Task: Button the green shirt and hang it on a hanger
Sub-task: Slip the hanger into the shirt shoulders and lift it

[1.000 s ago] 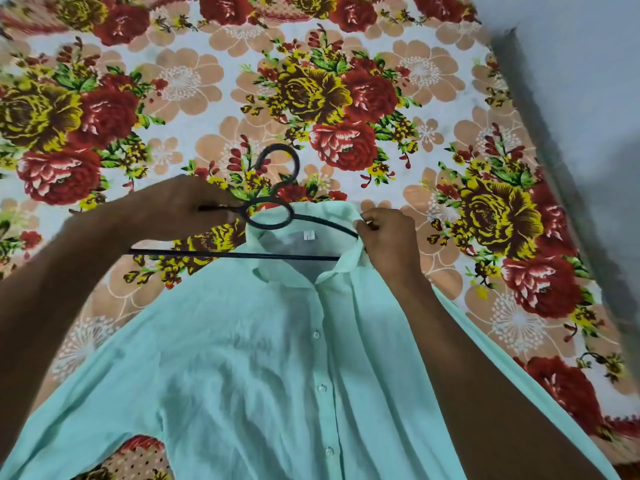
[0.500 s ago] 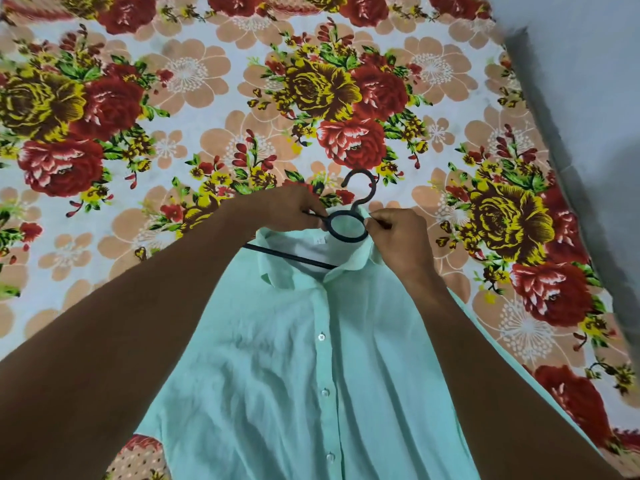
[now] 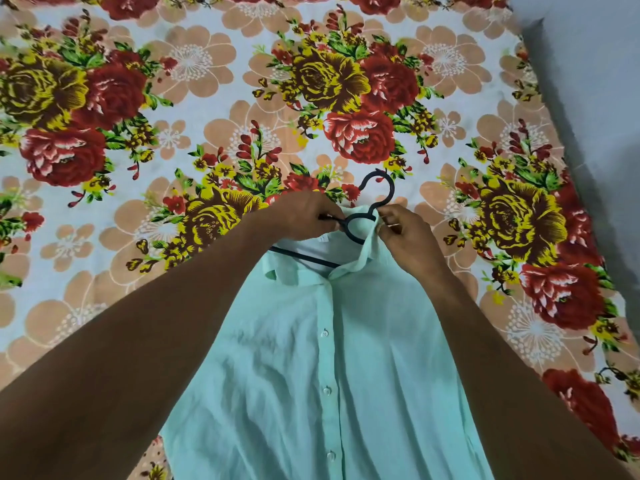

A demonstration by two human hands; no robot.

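The left hand point(image 3: 304, 214) is curled at the top of the collar point(image 3: 349, 266), its fingertips pinching the black hanger point(image 3: 375, 202) where the neck meets the small loop below the hook. The right hand point(image 3: 403, 233) sits just beside it on the other side of the loop, thumb and fingers pinched on the edge of the collar; whether they also touch the hanger wire is hard to tell, since the fingers hide that spot. Both forearms reach in from the bottom corners and cross over the shoulders of the shirt.

The hanger's hook curves up and away beyond the collar, lying over the bedsheet point(image 3: 207, 109). One thin black arm of the hanger shows inside the open neck, running slantwise under the left wrist toward the front placket; the rest is hidden within the cloth. A small white label point(image 3: 322, 239) shows inside the back of the neck.

The green shirt point(image 3: 311, 375) lies flat, front up, on the bed, collar away from the person. Its front is closed, with three pale buttons point(image 3: 324, 333) visible in a row down the placket. The sheet under it is printed with large red, yellow and peach flowers. A grey wall point(image 3: 595, 64) runs along the bed's right edge.
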